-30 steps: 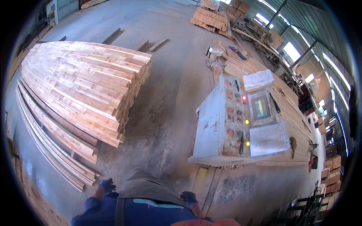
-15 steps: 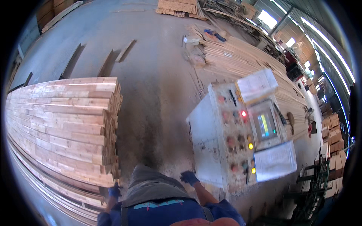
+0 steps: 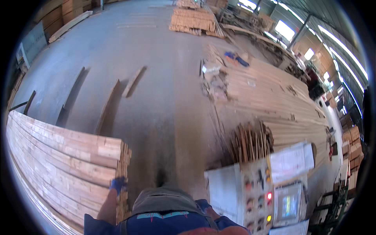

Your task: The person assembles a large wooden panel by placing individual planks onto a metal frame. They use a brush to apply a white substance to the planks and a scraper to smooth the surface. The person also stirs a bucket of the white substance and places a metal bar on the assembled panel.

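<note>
Grey concrete floor (image 3: 156, 58), bright roof skylights (image 3: 286, 30), distant timber stacks (image 3: 194, 19)

Rough, pale sawn wood in the plank stack (image 3: 62, 164). Blue cloth glove on the left hand (image 3: 117, 184). Matt grey concrete floor (image 3: 156, 78), dusty. Painted metal control cabinet (image 3: 250, 196) with glossy screen and paper sheets (image 3: 291, 160).

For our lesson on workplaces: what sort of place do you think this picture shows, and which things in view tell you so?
Most likely a timber workshop or sawmill hall. A tall stack of pale sawn planks stands at the left, more long boards lie across the grey concrete floor, and a white control panel with coloured lights sits nearby.
</note>
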A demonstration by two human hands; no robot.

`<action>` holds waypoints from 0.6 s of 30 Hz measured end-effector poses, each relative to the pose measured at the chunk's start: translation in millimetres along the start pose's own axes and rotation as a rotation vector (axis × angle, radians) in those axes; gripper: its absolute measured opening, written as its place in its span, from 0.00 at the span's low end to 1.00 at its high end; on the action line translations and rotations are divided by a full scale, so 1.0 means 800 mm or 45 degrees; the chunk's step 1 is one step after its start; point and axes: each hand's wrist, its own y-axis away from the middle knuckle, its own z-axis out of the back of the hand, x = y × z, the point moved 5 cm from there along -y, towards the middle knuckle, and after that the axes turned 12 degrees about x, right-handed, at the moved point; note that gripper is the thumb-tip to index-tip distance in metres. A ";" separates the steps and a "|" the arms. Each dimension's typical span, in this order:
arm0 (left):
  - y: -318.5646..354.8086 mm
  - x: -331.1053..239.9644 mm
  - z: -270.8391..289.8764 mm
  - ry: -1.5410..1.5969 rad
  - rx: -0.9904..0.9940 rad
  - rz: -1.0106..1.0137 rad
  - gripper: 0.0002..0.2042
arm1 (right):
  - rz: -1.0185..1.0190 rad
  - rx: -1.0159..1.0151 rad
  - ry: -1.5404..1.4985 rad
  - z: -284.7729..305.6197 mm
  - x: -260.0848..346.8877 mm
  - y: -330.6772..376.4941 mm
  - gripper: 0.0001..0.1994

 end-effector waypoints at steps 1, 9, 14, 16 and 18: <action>-0.016 0.002 -0.015 0.056 -0.020 0.219 0.12 | -0.028 -0.147 0.061 -0.016 0.120 0.065 0.11; -0.224 -0.053 -0.023 0.015 -0.025 0.785 0.12 | 0.555 -0.121 0.055 0.049 0.657 0.017 0.14; -0.423 -0.128 0.014 0.143 0.167 0.423 0.10 | 0.243 -0.302 -0.161 0.127 0.665 -0.094 0.10; -0.525 -0.206 0.049 0.232 0.208 0.236 0.12 | 0.057 -0.341 -0.153 0.133 0.676 -0.122 0.10; -0.664 -0.466 0.039 -0.232 0.112 0.485 0.18 | -0.003 -0.328 -0.239 0.138 0.722 -0.130 0.10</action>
